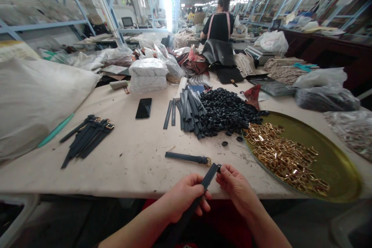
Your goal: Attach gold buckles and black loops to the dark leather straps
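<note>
My left hand point(190, 195) is closed around a dark leather strap point(209, 176), which slants up from my lap over the table's front edge. At the strap's upper end, my right hand point(232, 181) pinches a small black strap loop point(219, 167) between thumb and fingertips. Whether the loop is around the strap or only touching its tip, I cannot tell. Just beyond my hands lies another dark strap point(186, 157) with a gold buckle point(208, 161) at its right end. Several buckled straps point(90, 135) are fanned in a pile at the left.
Black loops point(226, 110) are heaped mid-table beside a stack of plain straps point(188, 110). To the right, a round gold-coloured tray point(338, 162) holds many gold buckles point(285, 157). A phone point(143, 108) lies left of centre. A large white sack point(37, 104) fills the left side.
</note>
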{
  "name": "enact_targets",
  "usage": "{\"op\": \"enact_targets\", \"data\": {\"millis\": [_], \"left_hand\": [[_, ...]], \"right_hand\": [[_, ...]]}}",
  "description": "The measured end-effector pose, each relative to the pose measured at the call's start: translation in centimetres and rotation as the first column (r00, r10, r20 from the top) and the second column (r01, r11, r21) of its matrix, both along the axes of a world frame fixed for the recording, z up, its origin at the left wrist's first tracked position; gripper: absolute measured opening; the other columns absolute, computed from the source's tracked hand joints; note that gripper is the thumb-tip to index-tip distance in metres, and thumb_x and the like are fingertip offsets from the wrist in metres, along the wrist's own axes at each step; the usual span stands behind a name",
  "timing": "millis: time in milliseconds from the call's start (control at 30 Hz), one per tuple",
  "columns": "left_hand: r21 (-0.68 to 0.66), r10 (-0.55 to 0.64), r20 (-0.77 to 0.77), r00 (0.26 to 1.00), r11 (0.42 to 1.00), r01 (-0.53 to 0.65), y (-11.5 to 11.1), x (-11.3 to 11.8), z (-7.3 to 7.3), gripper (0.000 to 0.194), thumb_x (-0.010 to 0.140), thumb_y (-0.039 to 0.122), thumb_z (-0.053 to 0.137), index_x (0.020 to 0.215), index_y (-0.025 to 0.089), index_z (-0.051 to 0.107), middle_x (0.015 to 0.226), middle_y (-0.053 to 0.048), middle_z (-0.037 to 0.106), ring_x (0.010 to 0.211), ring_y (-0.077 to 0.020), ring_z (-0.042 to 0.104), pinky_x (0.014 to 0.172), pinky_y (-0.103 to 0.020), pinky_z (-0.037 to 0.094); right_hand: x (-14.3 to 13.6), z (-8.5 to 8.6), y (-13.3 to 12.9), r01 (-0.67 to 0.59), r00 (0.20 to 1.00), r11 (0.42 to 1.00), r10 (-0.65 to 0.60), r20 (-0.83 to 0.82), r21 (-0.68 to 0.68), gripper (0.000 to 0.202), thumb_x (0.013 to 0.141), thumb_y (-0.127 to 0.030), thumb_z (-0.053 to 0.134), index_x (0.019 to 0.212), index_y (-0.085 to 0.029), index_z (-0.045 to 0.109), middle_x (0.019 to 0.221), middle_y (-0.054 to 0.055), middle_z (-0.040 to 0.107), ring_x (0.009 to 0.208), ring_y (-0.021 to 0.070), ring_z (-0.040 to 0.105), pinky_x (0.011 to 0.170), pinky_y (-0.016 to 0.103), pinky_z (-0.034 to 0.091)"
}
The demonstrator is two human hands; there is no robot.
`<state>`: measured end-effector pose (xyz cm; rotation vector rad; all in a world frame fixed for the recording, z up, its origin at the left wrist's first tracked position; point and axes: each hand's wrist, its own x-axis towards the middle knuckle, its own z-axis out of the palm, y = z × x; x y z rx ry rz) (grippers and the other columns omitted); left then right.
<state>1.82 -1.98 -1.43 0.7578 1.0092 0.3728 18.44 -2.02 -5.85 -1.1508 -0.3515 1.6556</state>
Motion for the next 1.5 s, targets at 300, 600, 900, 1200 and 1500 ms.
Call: {"op": "enact_targets", "data": {"millis": [300,600,900,1200,1500], "left_hand": [[0.492,-0.042,-0.33,0.943,0.845,0.21,0.3,-0.6,0.3,0.036,0.084,0.038,0.031,0.081,0.014,0.057,0.065,0.002,0.05,0.059,-0.0101,0.042,0.057,-0.022,0.033],[0.527,0.034,-0.54,0.841,0.793,0.306,0.1,-0.6,-0.3,0.024,0.082,0.029,0.035,0.078,0.016,0.055,0.068,0.0,0.055,0.065,-0.0137,0.049,0.057,-0.023,0.032],[0.611,0.096,-0.594,0.799,0.7,0.37,0.0,0.6,-0.2,0.026,0.085,0.033,0.033,0.074,0.019,0.052,0.064,0.001,0.055,0.06,-0.0127,0.049,0.053,-0.022,0.028],[0.622,0.201,-0.697,0.689,0.647,0.44,-0.9,0.6,-0.6,0.022,0.084,0.03,0.034,0.071,0.019,0.048,0.061,0.001,0.054,0.056,-0.0129,0.048,0.052,-0.023,0.025],[0.582,0.187,-0.77,0.61,0.598,0.551,-1.3,0.7,0.0,0.022,0.084,0.029,0.035,0.071,0.019,0.049,0.06,-0.001,0.056,0.055,-0.0134,0.049,0.049,-0.024,0.021]], "right_hand": [[-0.2,0.1,0.0,0.048,0.999,0.999,-0.048,0.012,-0.011,0.024,0.058,-0.028,0.076,0.073,-0.017,0.061,0.066,-0.004,0.065,0.053,0.0047,0.057,0.056,0.014,0.05],[-1.4,0.4,-1.3,0.071,0.993,0.997,-0.075,-0.089,-0.043,0.019,0.061,-0.025,0.075,0.072,-0.017,0.062,0.065,-0.004,0.063,0.059,0.0054,0.058,0.064,0.017,0.052],[-2.5,1.0,-2.0,0.052,0.99,0.999,-0.053,-0.134,-0.011,0.016,0.065,-0.026,0.072,0.073,-0.016,0.062,0.067,-0.003,0.064,0.062,0.006,0.058,0.066,0.017,0.05],[-2.8,0.9,-2.5,0.086,0.975,0.994,-0.099,-0.201,-0.071,0.018,0.063,-0.027,0.073,0.074,-0.017,0.063,0.075,-0.002,0.062,0.07,0.0081,0.056,0.065,0.018,0.049],[-3.8,0.6,-2.6,0.094,0.995,0.995,-0.095,0.033,0.037,0.021,0.068,-0.038,0.066,0.077,-0.02,0.058,0.076,-0.002,0.058,0.072,0.0118,0.051,0.07,0.024,0.042]]}}
